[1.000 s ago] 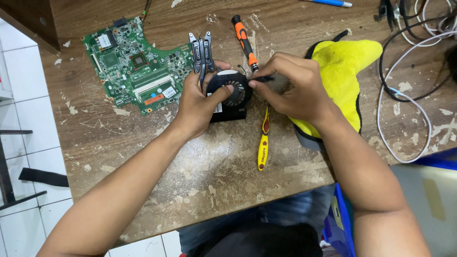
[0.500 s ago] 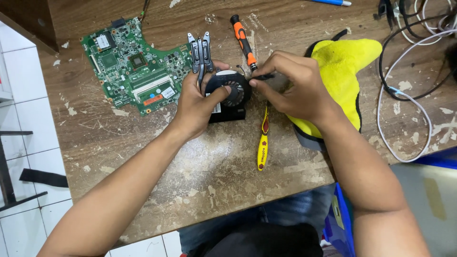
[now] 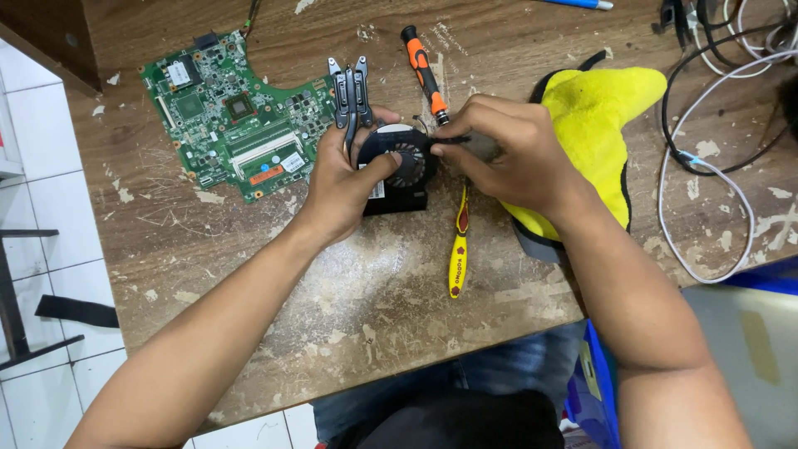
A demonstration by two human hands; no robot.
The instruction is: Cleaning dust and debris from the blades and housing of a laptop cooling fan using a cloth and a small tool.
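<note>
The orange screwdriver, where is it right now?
In the head view, the orange screwdriver lies on the wooden table, just behind the right hand, between the green circuit board and the yellow cloth.

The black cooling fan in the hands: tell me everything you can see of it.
The cooling fan is black and looks plastic, with a round opening showing curved blades. A metal heat pipe runs up from it toward the green circuit board. It lies flat on the worn wooden table. The left hand grips its side; the right hand touches its right edge.

Single head-worn view, looking steeply down and forward from close above the counter (image 3: 249,274); both forearms enter from bottom edge, floor tiles at left.
</note>
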